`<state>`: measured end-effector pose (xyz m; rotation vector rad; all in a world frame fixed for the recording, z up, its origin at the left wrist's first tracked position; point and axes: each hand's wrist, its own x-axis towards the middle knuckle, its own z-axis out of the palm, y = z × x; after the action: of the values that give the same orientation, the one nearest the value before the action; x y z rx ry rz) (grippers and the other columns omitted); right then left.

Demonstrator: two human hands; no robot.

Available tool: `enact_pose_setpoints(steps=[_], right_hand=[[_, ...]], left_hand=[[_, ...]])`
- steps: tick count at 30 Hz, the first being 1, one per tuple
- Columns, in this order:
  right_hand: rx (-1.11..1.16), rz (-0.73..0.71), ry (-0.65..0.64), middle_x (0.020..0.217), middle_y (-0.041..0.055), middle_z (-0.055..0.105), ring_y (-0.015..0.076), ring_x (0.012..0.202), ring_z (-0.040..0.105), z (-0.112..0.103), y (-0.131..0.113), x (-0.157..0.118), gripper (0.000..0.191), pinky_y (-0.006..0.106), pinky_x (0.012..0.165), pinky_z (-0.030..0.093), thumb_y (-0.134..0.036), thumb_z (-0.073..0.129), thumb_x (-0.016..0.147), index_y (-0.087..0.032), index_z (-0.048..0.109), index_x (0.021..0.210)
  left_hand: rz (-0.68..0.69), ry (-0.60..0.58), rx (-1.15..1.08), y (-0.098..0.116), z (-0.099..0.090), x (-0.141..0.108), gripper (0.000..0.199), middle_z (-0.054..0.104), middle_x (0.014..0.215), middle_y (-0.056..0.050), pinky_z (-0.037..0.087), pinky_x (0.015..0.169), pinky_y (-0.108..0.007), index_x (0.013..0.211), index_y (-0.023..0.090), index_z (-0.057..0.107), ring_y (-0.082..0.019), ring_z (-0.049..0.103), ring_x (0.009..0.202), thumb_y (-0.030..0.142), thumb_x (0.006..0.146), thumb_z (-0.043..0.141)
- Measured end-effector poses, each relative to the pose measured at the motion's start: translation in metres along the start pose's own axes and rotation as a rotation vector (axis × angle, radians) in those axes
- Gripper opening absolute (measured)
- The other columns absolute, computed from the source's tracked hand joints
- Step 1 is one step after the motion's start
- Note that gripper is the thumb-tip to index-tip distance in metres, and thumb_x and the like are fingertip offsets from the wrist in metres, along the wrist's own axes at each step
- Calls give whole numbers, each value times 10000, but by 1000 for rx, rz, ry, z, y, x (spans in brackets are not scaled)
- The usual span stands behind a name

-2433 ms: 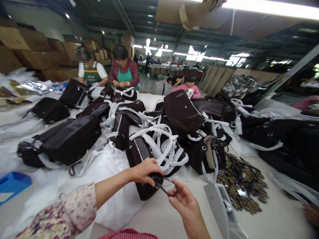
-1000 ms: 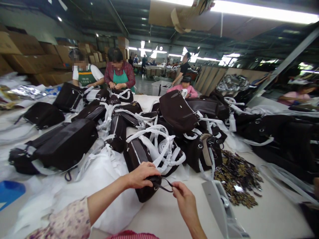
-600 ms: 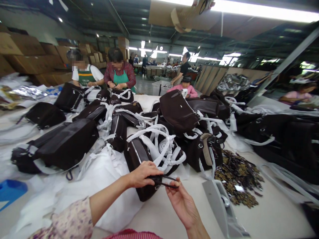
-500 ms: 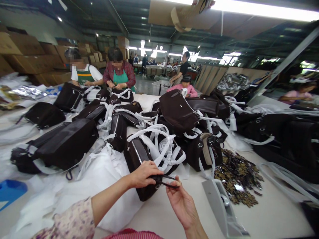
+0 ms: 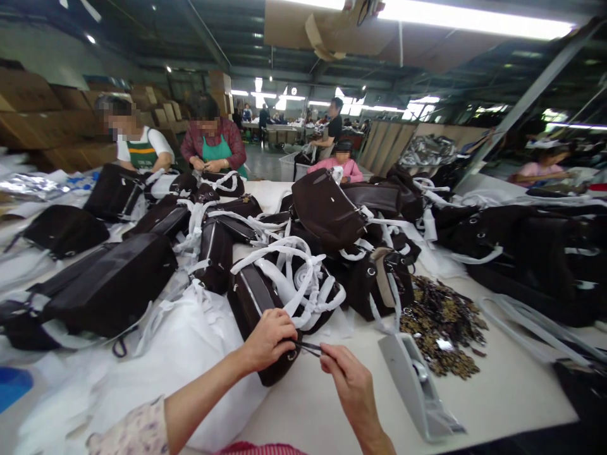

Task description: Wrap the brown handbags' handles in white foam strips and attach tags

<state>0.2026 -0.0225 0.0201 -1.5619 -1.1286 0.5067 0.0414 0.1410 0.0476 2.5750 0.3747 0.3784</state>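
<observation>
"Both hands gripping?"
"Yes: left hand (image 5: pixel 270 341) clenches the brown handbag (image 5: pixel 249 316) at its near end; right hand (image 5: pixel 348 379) pinches a thin strap (image 5: pixel 308 348)."
"Bag lying how?"
"On the bench (image 5: pixel 313 411), long axis pointing away, slightly left."

a loose cream sleeve printed with small mauve-pink flowers (image 5: pixel 129 436) ends partway along the bare left forearm (image 5: pixel 203 398), and a red-pink striped garment (image 5: pixel 260 450) shows at the bottom edge of the view.
</observation>
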Motion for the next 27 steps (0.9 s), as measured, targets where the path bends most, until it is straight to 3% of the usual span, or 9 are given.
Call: enact_pose_setpoints(steps=[3,6,9,12,14,18,24,27], right_hand=[[-135,-113,-8,728,22,627,148,641,575,-2,-3,1,189,260,619,479,-298,508,899,-221,680,888],[-132,-81,-3,715,16,619,157,636,560,-1,-6,0,179,263,614,448,-302,517,896,-229,664,825],[-88,-53,5,727,21,637,178,675,578,-1,-10,-1,129,274,648,436,-295,573,865,-247,681,812],[-118,-82,3,738,28,650,192,707,597,-1,-12,-3,118,280,670,431,-270,580,857,-261,693,825],[-181,-113,8,723,28,650,189,693,599,0,-11,-7,138,275,658,425,-257,563,866,-264,690,812],[-320,-125,35,678,24,630,177,628,585,7,-2,-15,178,272,605,391,-270,522,890,-256,652,769],[-248,-10,-8,692,21,602,162,636,566,14,-2,-18,255,269,607,396,-320,433,919,-227,589,740],[-37,163,-137,650,7,598,154,625,570,5,12,-6,269,261,607,436,-374,466,888,-213,577,703]], left_hand=[[22,-10,55,5,-1,2,34,643,939,-1,310,960,-390,830,223,581,-214,477,1107,250,850,587],[89,-57,170,13,-1,7,50,648,892,-25,233,1064,-465,794,202,569,-231,479,1156,161,820,557],[154,-65,234,23,6,12,142,632,798,-20,232,1098,-447,796,186,577,-184,576,965,88,828,478],[213,1,208,32,18,13,214,625,772,-7,351,1016,-393,985,188,595,-149,582,774,130,905,405],[253,61,198,37,26,11,243,611,752,-7,423,881,-344,1062,185,575,-150,559,727,176,946,361],[284,127,228,42,35,3,278,566,703,-8,361,618,-280,900,177,569,-153,496,653,221,977,306],[297,104,248,38,42,-2,279,564,712,-13,316,627,-308,820,169,511,-156,473,641,196,973,279],[263,133,242,37,43,0,332,546,675,-11,288,599,-302,760,182,488,-153,446,603,150,962,227]])
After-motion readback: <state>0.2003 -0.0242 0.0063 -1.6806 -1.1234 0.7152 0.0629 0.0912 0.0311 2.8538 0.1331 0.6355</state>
